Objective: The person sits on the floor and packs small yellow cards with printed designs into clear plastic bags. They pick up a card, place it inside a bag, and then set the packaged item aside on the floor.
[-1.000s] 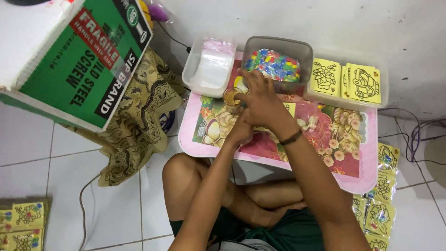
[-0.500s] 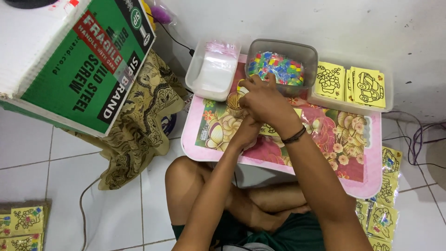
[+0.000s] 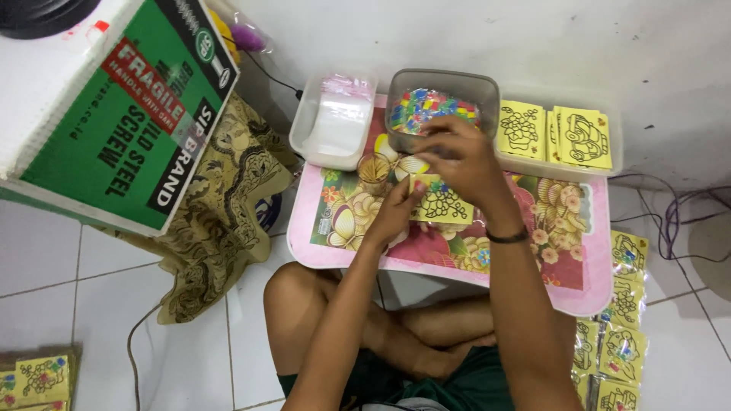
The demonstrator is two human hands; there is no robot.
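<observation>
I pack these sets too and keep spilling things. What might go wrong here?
The right hand works right beside the grey tub of coloured pieces; a knock might scatter them. The yellow card is pinched only at its edge by the left hand, so it may slip. Finished packets lie on the floor and may get stepped on.

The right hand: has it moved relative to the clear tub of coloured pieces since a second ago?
Yes. The right hand has risen from the floral tray toward the clear tub, now overlapping its near rim.

hands (image 3: 434, 179) on yellow card (image 3: 442, 204), pink table (image 3: 586, 281)
</observation>
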